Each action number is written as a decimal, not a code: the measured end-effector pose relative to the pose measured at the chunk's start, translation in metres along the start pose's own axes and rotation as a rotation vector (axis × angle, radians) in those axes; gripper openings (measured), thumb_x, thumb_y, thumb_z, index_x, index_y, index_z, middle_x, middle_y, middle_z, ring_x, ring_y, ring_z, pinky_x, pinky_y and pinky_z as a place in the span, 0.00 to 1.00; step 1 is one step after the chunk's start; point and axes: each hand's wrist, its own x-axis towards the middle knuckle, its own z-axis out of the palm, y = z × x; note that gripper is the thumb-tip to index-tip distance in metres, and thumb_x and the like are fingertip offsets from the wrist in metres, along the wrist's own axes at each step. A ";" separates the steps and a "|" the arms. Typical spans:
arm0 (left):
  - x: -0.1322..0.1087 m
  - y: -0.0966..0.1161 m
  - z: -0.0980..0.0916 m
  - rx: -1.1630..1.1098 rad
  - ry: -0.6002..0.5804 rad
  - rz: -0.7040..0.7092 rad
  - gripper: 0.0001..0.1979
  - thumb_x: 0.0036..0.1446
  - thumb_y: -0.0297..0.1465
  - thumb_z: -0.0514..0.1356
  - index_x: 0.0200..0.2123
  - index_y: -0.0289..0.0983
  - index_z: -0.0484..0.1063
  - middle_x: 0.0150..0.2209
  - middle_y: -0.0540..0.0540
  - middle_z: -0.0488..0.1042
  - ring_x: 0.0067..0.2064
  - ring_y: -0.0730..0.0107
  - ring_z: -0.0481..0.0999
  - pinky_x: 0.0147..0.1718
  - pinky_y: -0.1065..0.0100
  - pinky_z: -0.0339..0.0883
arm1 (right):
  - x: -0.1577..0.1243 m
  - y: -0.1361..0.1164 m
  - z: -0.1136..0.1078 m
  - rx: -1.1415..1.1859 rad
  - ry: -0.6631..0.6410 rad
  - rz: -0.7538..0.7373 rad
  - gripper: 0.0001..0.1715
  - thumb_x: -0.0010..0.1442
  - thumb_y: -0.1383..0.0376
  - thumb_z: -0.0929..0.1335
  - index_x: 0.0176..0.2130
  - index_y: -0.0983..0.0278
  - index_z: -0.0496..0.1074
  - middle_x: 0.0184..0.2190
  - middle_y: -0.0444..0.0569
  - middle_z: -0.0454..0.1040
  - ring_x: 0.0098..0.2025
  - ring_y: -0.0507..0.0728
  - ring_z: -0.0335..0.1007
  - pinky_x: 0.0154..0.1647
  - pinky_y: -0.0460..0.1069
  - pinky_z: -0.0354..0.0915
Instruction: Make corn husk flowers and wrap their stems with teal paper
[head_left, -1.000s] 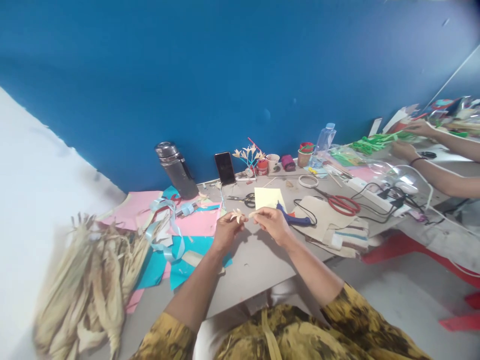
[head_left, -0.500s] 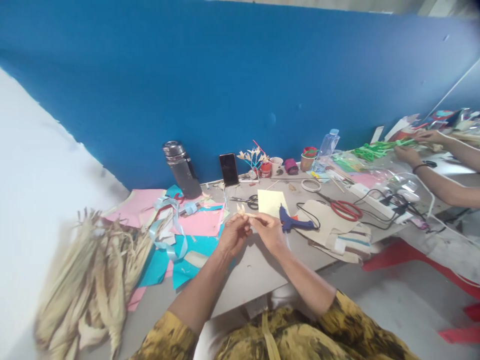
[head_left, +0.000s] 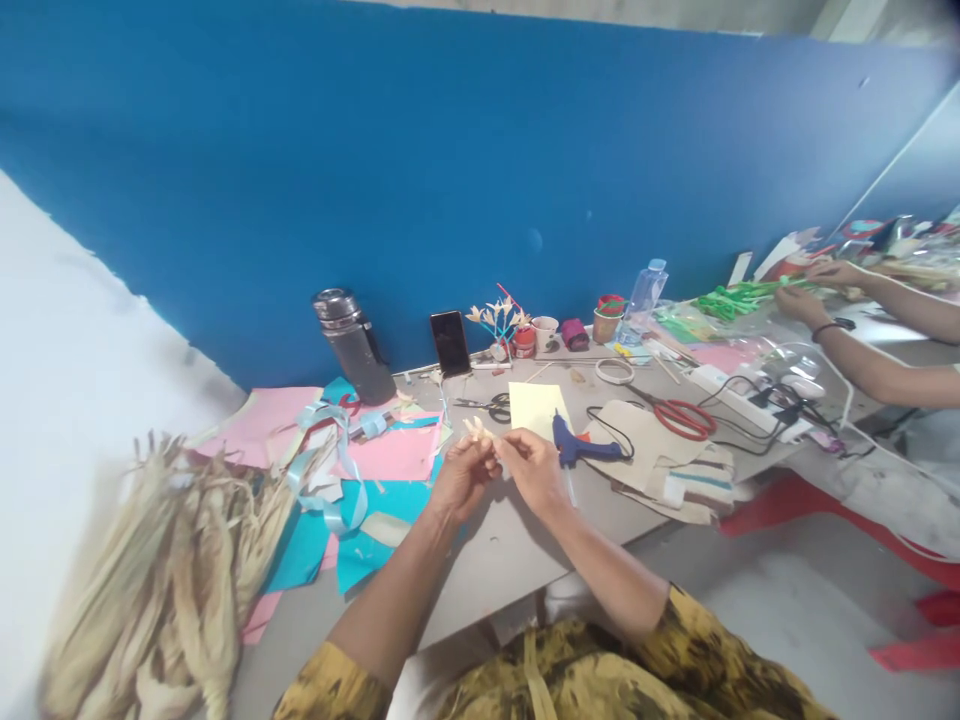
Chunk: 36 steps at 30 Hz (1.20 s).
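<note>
Between my hands is a small cream-coloured flower [head_left: 475,428], its pointed petals showing above the fingers; it looks like dried corn husk. My left hand [head_left: 466,474] is closed around its base. My right hand [head_left: 534,466] pinches at the flower's right side, fingertips touching the left hand's. The exact part under the right fingers is hidden. Just right of my hands lies a blue glue gun [head_left: 576,442], beside a pale yellow sheet of paper [head_left: 538,405]. Behind them stand finished-looking husk flowers [head_left: 498,318] on blue stems.
Corn husks [head_left: 150,580] are heaped at left, near pink paper [head_left: 259,425] and a light-blue ribbon [head_left: 349,470]. A flask [head_left: 354,350] and phone [head_left: 450,343] stand by the wall. Red-handled scissors [head_left: 684,419], a glove [head_left: 694,485] and a power strip [head_left: 742,400] lie right. Another person's hands [head_left: 801,303] hold green strips.
The view has shifted slightly, so the table things sit a little further left. My fingers have moved slightly on the flower, and more of its petals show.
</note>
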 end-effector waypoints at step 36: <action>-0.009 0.009 0.008 0.708 0.069 0.345 0.08 0.47 0.34 0.68 0.19 0.39 0.79 0.19 0.50 0.69 0.25 0.70 0.64 0.28 0.68 0.59 | 0.017 -0.003 -0.042 -0.320 -0.221 -0.204 0.15 0.56 0.67 0.68 0.44 0.62 0.76 0.44 0.49 0.76 0.33 0.52 0.68 0.33 0.46 0.64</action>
